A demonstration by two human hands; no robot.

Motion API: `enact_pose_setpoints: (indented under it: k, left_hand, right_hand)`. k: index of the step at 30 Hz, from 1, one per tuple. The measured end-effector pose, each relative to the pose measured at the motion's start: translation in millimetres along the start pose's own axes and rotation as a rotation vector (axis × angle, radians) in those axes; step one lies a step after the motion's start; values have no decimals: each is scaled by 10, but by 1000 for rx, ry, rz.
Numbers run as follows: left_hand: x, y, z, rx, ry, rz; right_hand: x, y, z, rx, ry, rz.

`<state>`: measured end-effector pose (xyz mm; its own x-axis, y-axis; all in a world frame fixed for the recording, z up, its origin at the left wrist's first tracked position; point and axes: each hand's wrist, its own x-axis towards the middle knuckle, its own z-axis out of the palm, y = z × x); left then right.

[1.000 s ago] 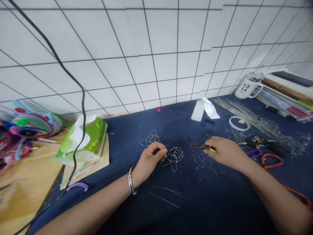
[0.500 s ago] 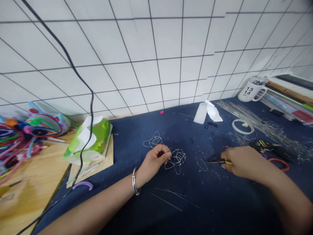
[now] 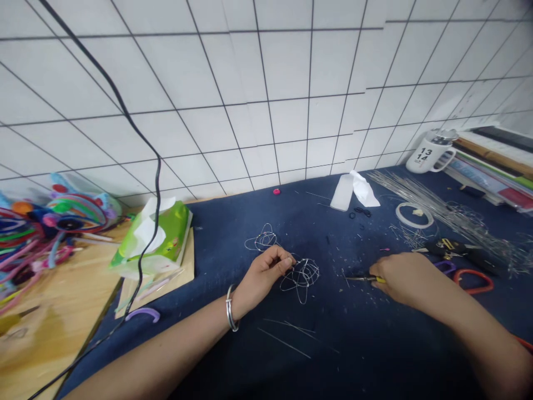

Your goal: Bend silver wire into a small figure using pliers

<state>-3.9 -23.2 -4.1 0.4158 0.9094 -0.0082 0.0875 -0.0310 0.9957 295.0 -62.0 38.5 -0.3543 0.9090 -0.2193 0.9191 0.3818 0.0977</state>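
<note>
My left hand (image 3: 268, 272) is closed in a pinch on a looped wire frame (image 3: 307, 273), made of thin silvery wire bent into rounded loops. A second bundle of wire loops (image 3: 265, 240) lies just behind that hand. Over on the right, my right hand (image 3: 402, 278) is wrapped around pliers with yellow handles (image 3: 378, 279). Their narrow dark jaws (image 3: 358, 278) point left toward the wire frame, a gap apart from it. A tiny bit of wire shows at the jaw tips; whether it is gripped cannot be made out.
Loose straight wires (image 3: 284, 343) lie in front. Red-handled scissors (image 3: 473, 281), a wire coil (image 3: 413, 215) and a long wire bundle (image 3: 433, 200) are on the right. A white mug (image 3: 425, 158) stands behind. At left are a tissue pack (image 3: 166, 239) and a hanging black cable (image 3: 156, 189).
My right hand and the pliers have shifted slightly left and down. The wire frame in my left hand has turned a little. A bent wire piece near the jaws looks different.
</note>
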Motion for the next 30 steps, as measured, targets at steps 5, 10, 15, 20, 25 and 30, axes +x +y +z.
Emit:
enact_pose_setpoints:
  k: [5,10,15,20,25,30]
  left_hand:
    - [-9,12,-4,-5,-15,13]
    - [-17,18,4,-113,-51,-10]
    - [-30,27,27,-198,-102,-43]
    - [-50,26,53,-261,-106,-106]
    - [-64,39,71,-334,-120,-161]
    - [-74,44,91,-400,-166,-222]
  right_hand:
    - [13,-67,-82,-40,150,-21]
    - [89,-289,-168,-115,386,-21]
    - [149,-466,-119,-177,478,-56]
    - [177,-547,-33,-48,517,-85]
    - [194,-581,23,75,492,-73]
    - [223,-620,78,115,514,-94]
